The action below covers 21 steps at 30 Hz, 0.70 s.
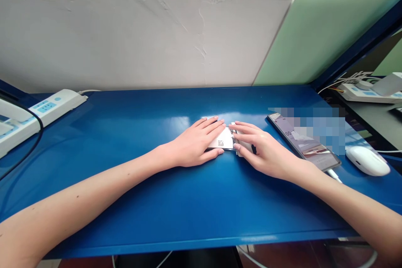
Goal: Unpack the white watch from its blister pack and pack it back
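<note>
A flat white piece (226,139) with a printed square code lies on the blue table, partly under my left hand (197,141). That hand's fingers stretch over its far side, and the thumb rests along its near edge. Against its right end sits a second pale piece (243,147) with metallic and dark edges. My right hand (262,148) is curved around this second piece, fingers at the far side and thumb at the near side. The two pieces meet between my fingertips; whether they are joined I cannot tell. Both hands cover much of them.
On the right, a phone (303,140) lies with a white cable plug (334,175) by its near end, beside a white mouse (368,161). A power strip (47,109) and black cable (40,132) are at the left. Behind the table (141,213) stands a pale panel (125,42).
</note>
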Tool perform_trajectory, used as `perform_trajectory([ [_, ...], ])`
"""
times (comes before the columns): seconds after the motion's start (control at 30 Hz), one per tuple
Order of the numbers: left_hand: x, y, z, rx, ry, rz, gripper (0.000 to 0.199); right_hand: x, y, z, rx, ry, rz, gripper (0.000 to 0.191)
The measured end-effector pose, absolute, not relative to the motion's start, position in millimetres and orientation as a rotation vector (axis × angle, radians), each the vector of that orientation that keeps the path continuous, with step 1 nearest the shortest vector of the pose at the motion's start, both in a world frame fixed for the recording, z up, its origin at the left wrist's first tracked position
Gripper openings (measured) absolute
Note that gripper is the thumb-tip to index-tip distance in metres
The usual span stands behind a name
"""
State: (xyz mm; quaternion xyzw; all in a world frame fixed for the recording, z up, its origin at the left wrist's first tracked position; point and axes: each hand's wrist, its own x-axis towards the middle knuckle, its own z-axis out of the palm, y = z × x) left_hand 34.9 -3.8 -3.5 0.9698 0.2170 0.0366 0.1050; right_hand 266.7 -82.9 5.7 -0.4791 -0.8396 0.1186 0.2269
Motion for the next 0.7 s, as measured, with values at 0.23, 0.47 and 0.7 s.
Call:
perform_trajectory([
  [0.23, 33.4, -2.9, -5.2, 2.862, 0.613, 0.197, 0.066, 271.0, -79.5, 7.7, -1.34, -2.248, 0.408, 0.028],
  [0.47, 34.3, -3.6, -4.8, 2.848, 0.636, 0.172, 0.067, 275.0, -75.0, 5.1, -1.448, -2.053, 0.557, 0.024],
  [0.7, 33.5, -4.0, -5.0, 2.832, 0.624, 0.214, 0.067, 272.5, -79.2, 9.0, -1.466, -2.104, 0.392, 0.016],
])
